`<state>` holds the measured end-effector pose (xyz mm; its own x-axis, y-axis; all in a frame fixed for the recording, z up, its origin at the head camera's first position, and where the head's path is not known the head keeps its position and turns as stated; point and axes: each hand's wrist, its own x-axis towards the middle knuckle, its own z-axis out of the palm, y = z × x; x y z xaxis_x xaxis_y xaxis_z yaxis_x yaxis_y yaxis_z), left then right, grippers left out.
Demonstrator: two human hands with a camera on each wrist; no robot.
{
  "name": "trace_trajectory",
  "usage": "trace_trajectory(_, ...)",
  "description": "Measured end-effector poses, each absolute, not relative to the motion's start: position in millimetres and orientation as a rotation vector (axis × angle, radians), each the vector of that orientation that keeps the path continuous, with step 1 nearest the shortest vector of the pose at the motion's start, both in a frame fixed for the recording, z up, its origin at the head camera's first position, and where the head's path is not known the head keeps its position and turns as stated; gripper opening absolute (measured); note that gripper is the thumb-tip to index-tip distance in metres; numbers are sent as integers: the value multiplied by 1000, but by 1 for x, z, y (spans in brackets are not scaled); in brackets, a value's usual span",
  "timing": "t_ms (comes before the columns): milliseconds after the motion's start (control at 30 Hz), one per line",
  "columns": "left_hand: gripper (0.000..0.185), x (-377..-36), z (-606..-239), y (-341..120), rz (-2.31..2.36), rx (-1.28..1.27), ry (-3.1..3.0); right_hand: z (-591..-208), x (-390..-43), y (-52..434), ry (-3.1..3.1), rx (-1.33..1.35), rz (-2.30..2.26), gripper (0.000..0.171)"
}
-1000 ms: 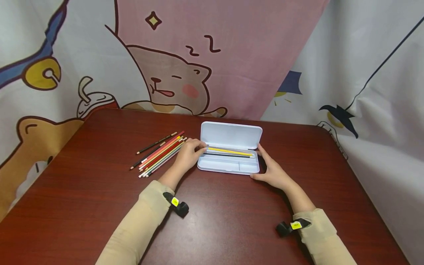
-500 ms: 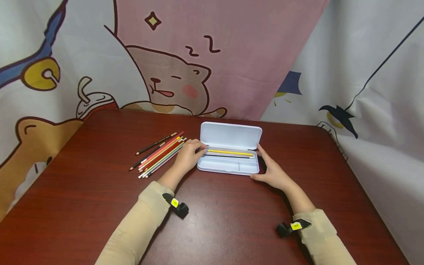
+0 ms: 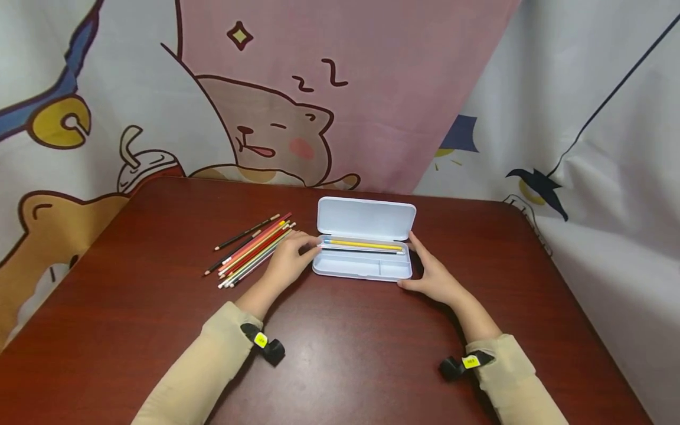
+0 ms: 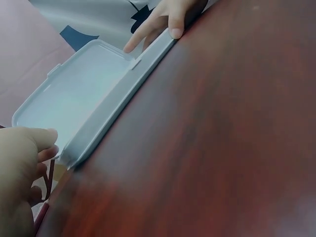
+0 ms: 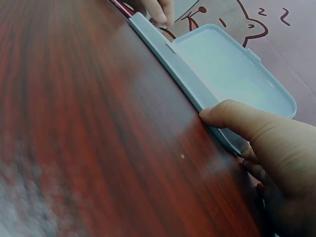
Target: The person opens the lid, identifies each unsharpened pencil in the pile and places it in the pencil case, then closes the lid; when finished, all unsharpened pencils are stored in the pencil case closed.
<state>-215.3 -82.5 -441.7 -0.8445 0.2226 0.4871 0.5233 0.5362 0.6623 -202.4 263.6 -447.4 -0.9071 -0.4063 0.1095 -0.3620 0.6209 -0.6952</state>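
Left hand loosely curled, empty, at pencil case left end; right hand braces right end, fingers straight; careless nudge could slide case, scatter loose pencils

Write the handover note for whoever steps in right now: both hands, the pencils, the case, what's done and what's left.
Left hand: at the left end of the open pencil case, fingers loosely curled, nothing clearly gripped; the loose pencils lie just beside it.
Right hand: steadies the case's right end, thumb on the front corner, fingers along the side.
Case: lid up, near the middle of the table. In its long back compartment lie a yellow pencil and a dark one just in front of it.
Done: two pencils in.
Left: the pile on the table, roughly ten, still out; lid still open.
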Motion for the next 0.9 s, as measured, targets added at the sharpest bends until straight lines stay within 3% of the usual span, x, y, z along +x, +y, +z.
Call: trace_trajectory(900, 16, -167, -443, -197, -1079, -516, -2319, -445, -200, 263, 2771, -622, -1165, 113)
